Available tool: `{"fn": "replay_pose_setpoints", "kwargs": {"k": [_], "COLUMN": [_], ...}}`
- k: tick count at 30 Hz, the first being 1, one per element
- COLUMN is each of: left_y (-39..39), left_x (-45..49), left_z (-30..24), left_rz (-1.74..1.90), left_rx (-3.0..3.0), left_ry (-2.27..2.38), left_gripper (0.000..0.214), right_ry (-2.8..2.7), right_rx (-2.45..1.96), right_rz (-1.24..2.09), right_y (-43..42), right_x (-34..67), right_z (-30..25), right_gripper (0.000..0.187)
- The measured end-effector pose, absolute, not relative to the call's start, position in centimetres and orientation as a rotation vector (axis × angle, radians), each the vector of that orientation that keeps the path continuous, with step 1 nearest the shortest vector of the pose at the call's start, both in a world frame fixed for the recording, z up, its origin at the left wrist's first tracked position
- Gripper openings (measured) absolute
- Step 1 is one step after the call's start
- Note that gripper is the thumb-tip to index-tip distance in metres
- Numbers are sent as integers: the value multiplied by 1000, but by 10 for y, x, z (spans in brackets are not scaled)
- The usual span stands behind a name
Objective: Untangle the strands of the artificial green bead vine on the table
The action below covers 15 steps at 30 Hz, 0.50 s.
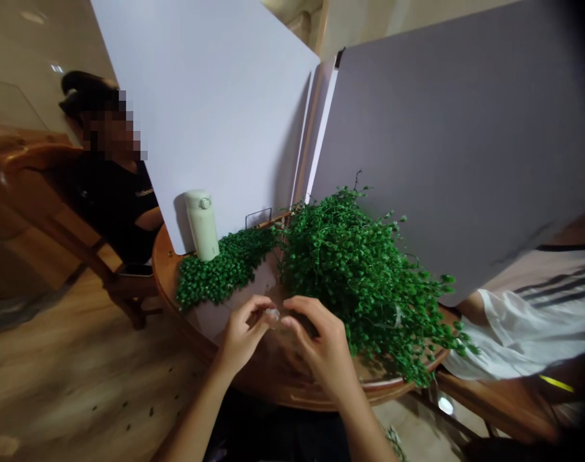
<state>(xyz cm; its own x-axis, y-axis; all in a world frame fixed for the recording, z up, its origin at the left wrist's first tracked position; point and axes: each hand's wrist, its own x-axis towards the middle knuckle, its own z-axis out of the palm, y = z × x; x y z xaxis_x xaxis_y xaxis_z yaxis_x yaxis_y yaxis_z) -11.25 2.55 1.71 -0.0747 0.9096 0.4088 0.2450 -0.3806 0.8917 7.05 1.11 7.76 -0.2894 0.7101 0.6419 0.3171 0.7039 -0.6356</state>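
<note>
Over the near part of the table, my left hand (247,330) is closed, with a small translucent piece (272,314) pinched between thumb and fingertips. The piece is too small for me to tell its kind. Facing it from the right, my right hand (319,327) has its fingers curved and its thumb apart, and I see nothing held in it. Just beyond the right hand lies a big heap of green artificial plant sprigs (350,256). Past my left hand stretches a strip of small green plastic leaves (225,269).
A pale green bottle (203,224) stands among the small leaves. White panels (215,115) and grey panels (456,141) rise behind the round wooden table (302,398). One person in black (110,199) sits at left; another's white clothing (523,321) shows at right.
</note>
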Motion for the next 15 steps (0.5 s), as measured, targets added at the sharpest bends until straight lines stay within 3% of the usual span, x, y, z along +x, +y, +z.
{"fn": "replay_pose_setpoints", "kwargs": {"k": [7,15], "left_y": [6,-1], "left_x": [-80,-59], "left_z": [39,40], "left_rz": [1732,1712], "left_rx": [1312,1322], "left_ry": [849,764], "left_gripper": [47,46], "right_ry": [-1769,-1647], "right_rx": [-840,-758], "right_rz": [724,819], "right_y": [-8,-16], "right_x": [79,85], "right_z": [70,69], "right_gripper": [19,12]}}
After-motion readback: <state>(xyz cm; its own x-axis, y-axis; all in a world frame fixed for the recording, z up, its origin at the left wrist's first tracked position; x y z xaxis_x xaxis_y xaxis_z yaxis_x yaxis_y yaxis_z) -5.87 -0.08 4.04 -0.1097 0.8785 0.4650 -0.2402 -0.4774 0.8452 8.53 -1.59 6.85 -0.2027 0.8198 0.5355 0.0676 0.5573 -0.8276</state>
